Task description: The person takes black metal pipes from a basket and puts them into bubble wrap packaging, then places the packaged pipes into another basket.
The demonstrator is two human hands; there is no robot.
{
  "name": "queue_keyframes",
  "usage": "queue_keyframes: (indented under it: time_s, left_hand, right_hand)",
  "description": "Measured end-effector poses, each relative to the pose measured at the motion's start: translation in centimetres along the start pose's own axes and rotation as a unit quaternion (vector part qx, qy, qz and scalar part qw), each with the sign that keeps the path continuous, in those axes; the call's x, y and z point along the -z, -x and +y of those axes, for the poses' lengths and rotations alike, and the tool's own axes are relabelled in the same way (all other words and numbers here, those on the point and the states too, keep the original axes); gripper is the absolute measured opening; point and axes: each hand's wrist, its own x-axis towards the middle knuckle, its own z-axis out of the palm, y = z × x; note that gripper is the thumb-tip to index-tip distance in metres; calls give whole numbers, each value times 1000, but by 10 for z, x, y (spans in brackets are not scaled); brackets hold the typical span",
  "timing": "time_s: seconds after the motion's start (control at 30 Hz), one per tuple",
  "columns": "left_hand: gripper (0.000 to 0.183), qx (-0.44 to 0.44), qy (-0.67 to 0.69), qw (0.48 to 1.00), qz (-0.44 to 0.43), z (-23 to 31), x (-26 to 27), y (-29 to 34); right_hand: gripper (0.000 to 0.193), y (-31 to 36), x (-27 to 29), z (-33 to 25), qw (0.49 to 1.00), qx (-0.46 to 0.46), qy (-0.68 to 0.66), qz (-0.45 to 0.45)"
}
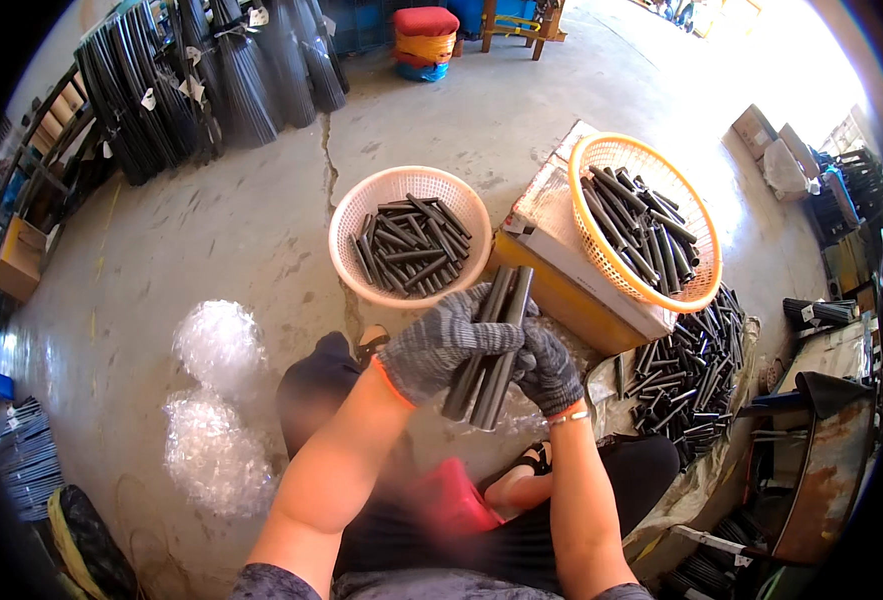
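Note:
Both of my hands wear grey knit gloves and meet in front of me around a few short black tubes [502, 375]. My left hand [451, 340] wraps its fingers across the tubes, which stand tilted with their ends sticking out above and below. From the other side my right hand [548, 368] closes against them; some of its fingers are hidden behind the tubes. Beyond my hands, a pale pink basket [341, 250] on the floor holds many similar black tubes. An orange basket [706, 295] with more tubes rests on a cardboard box [561, 285] to the right.
A large heap of black tubes [696, 370] lies on a sheet at the right. Two clear plastic bundles [218, 345] sit on the floor at the left. Long black rods [151, 100] stand in bunches at the back left, near a red-topped stool [426, 35].

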Motion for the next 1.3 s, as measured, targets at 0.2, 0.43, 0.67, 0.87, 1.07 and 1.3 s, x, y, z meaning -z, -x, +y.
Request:
queue_keyframes:
  time_s: [0.2,0.43,0.67,0.87,1.07,1.3]
  left_hand:
    - [28,-6,107,994,24,14,-12,-2]
    - [26,11,68,997,33,11,-13,-2]
    - [41,7,66,998,9,16,-16,-1]
    - [15,-2,-72,997,-29,5,-7,-2]
    - [18,-59,-67,988,130,12,-11,-5]
    - [25,7,79,997,-16,-20,-19,-13]
  right_hand:
    - [45,149,14,155,711,-361,466,-383]
    - [47,-38,42,-80,908,-106,-403,44]
    - [23,-43,35,-63,983,85,-78,-141]
    - [20,-12,51,9,801,-145,-575,86]
    - [24,-11,44,-44,747,-188,-618,155]
    - [18,21,12,59,866,-239,-421,127]
